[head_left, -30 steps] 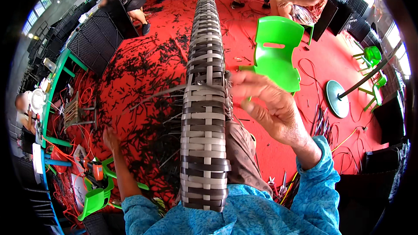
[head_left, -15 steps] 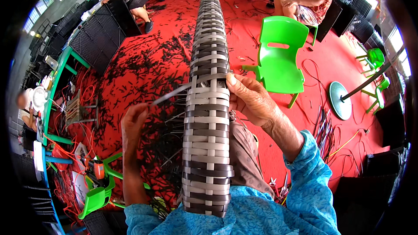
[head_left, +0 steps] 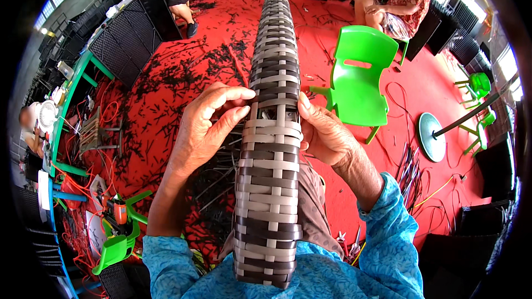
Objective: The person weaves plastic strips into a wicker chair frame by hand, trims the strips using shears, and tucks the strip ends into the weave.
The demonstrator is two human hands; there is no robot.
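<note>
A long woven piece (head_left: 272, 188) of flat grey, silver and dark brown strips runs away from my body, narrowing into the distance. Several crosswise bands are laced over and under a pale lengthwise strip. Ahead of the lighter bands is a small gap (head_left: 270, 114) with dark hollow inside. My left hand (head_left: 197, 124) is at the left edge by this gap, index fingertip against the weave, thumb and index apart with nothing visible between them. On the opposite edge, my right hand (head_left: 328, 135) grips the piece, thumb on its side; the other fingers are partly hidden.
A green plastic chair (head_left: 363, 77) stands ahead right, near a round stand base (head_left: 432, 137). Dark strip scraps (head_left: 177, 77) litter the red floor. Two people (head_left: 400, 8) are at the back; a long table with a fan (head_left: 47, 116) lines the left. Pliers (head_left: 341, 237) lie by my right knee.
My left hand has come up and right from below, where it held out a strip's loose end, to the weave's edge. That loose end no longer shows at the left.
</note>
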